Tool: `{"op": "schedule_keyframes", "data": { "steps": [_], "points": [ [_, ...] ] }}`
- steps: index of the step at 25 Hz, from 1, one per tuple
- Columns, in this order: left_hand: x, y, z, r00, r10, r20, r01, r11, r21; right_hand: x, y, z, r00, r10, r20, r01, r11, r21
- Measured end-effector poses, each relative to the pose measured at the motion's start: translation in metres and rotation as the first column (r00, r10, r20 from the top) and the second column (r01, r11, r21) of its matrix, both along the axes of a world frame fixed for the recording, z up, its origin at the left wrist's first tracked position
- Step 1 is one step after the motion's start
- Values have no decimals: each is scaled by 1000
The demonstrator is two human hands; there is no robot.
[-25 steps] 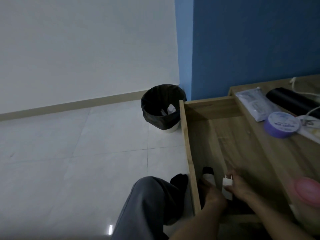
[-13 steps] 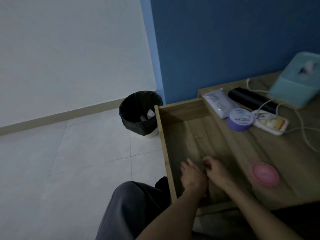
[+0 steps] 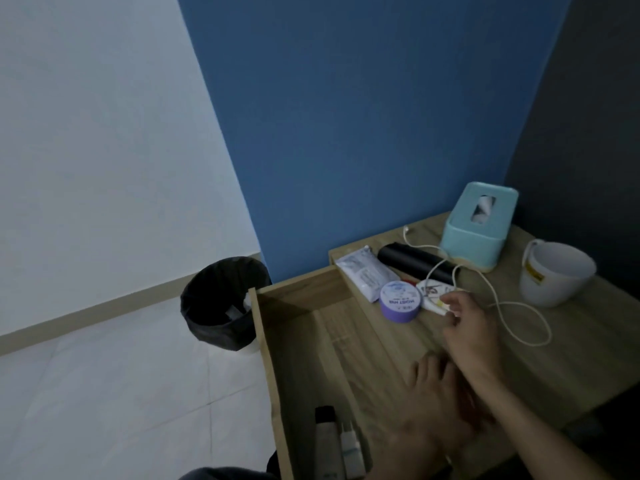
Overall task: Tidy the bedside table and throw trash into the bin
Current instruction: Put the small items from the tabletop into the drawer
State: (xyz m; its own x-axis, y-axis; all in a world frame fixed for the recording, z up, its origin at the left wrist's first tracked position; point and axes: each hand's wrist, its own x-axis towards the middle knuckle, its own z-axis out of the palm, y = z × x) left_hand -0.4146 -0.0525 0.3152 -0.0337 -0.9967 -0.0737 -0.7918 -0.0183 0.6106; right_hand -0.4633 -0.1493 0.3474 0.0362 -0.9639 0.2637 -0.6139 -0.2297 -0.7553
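The wooden bedside table (image 3: 540, 362) has its drawer (image 3: 311, 355) pulled out. My right hand (image 3: 465, 327) reaches over the tabletop with fingers apart, its tips at a small white printed pack (image 3: 433, 293) and a white cable (image 3: 512, 317). Spread and empty, my left hand (image 3: 433, 396) hovers lower over the table's front part, where something reddish shows beneath it. A purple round tin (image 3: 399, 301), a white packet (image 3: 362, 274) and a black cylinder (image 3: 412, 263) lie near the pack. The black-lined bin (image 3: 221, 306) stands on the floor to the left.
A teal tissue box (image 3: 478, 226) and a white mug (image 3: 554, 277) stand at the back right of the table. In the drawer's near left corner lie a black-capped tube (image 3: 327, 441) and a white charger plug (image 3: 349, 445). White tiled floor lies to the left.
Both hands have come up out of the drawer, leaving the charger plug beside the tube. My right hand has moved onto the tabletop toward the small pack. The view has swung right.
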Motion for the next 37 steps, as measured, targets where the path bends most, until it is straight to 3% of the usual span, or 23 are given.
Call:
{"op": "schedule_keyframes", "data": {
  "steps": [3,5,9,12,16,20,23,28,30,32,34,37],
  "points": [
    [6,-11,-6,998,39,45,-37,998,-40,17,-10,-6,979,183,-93,-189,980,-58],
    [17,-17,-9,991,103,91,-96,993,-72,33,-18,-12,922,305,-237,-321,946,-32],
    [34,-14,-14,968,75,238,-58,995,-77,48,-22,-21,826,291,-483,-312,949,40],
    [49,-8,-19,987,69,143,-58,995,-81,51,-22,-18,839,241,-488,-250,967,47],
    [89,12,-27,916,399,-39,-401,913,-73,62,4,-19,842,332,-425,-314,943,114],
    [127,35,-43,798,602,-38,-600,798,52,90,39,-26,690,569,-447,-511,821,255],
    [136,36,-57,755,656,4,-651,748,133,103,53,-40,689,596,-413,-517,803,297],
    [147,18,-90,711,701,57,-682,668,297,124,50,-86,580,640,-504,-432,766,477],
    [149,8,-100,694,720,27,-688,652,319,131,47,-115,551,637,-539,-465,771,435],
    [150,2,-112,658,753,-20,-699,620,357,134,48,-135,523,643,-559,-396,764,509],
    [153,-1,-125,639,769,-40,-701,602,382,138,44,-151,546,642,-539,-378,763,525],
    [157,1,-132,705,708,34,-653,631,418,147,45,-149,536,649,-541,-409,760,506]
  ]
}}
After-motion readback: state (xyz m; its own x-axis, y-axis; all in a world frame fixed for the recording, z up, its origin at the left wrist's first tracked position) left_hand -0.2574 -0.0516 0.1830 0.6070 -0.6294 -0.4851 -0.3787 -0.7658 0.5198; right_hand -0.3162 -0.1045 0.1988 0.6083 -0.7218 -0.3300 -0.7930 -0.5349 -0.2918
